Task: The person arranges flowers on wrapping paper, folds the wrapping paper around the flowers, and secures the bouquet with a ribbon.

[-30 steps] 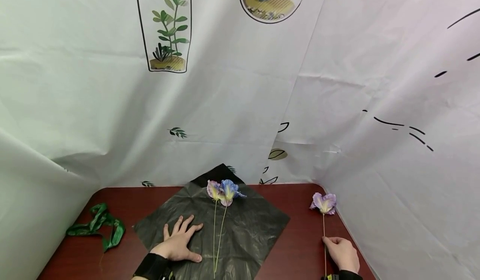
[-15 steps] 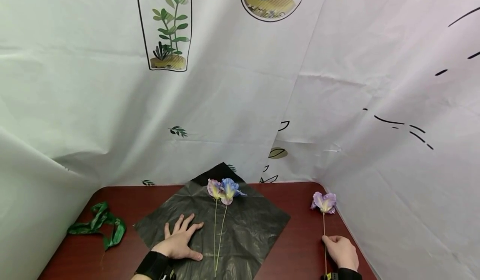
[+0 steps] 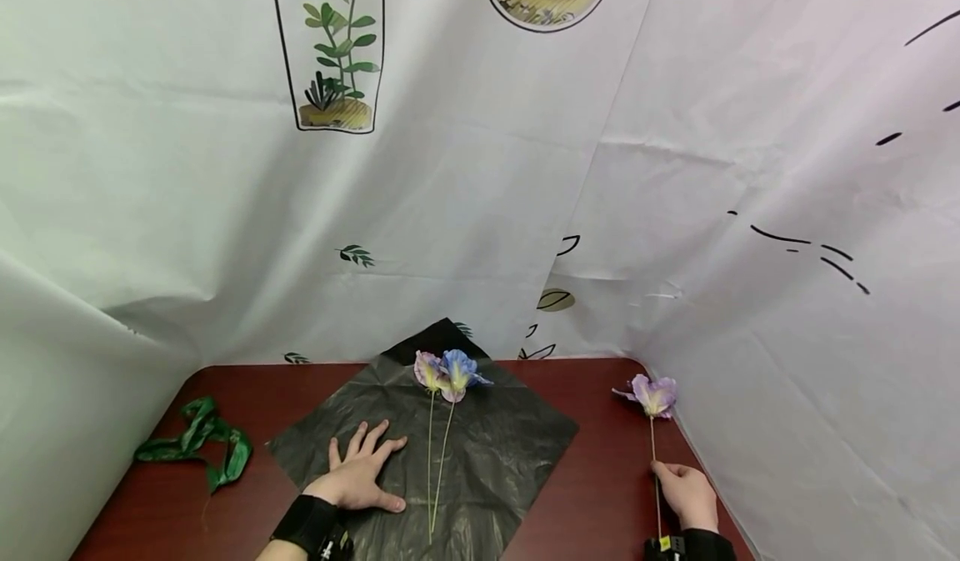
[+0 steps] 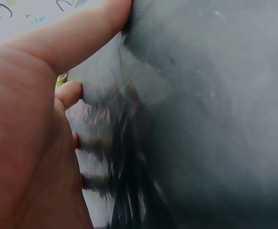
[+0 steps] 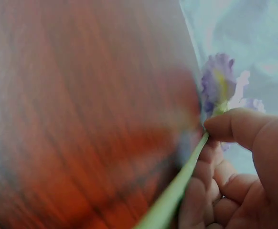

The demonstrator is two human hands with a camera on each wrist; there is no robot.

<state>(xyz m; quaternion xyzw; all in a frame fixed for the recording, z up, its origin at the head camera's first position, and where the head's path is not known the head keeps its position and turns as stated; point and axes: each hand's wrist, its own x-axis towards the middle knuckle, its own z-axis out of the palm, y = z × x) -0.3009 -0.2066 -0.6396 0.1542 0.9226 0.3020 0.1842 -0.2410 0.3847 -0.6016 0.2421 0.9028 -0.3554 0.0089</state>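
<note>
My left hand (image 3: 356, 476) rests with spread fingers on a sheet of black wrapping paper (image 3: 495, 478), left of two flower stems. Those two flowers, one pinkish (image 3: 428, 371) and one blue (image 3: 461, 371), lie side by side on the paper with their heads near its far corner. At the table's right side, my right hand (image 3: 688, 494) pinches the stem of a purple flower (image 3: 652, 396) between thumb and fingers. In the right wrist view, the green stem (image 5: 177, 188) runs under the thumb, with the purple head (image 5: 219, 81) beyond it.
A crumpled green ribbon (image 3: 201, 444) lies at the left of the dark red table (image 3: 592, 461). White printed cloth (image 3: 450, 169) hangs behind the table and along both sides. The paper's far corner reaches past the table's back edge against the cloth.
The purple flower in my right hand has turned slightly and its head has shifted a little. My left hand keeps its place on the paper. The head view has tipped slightly downward.
</note>
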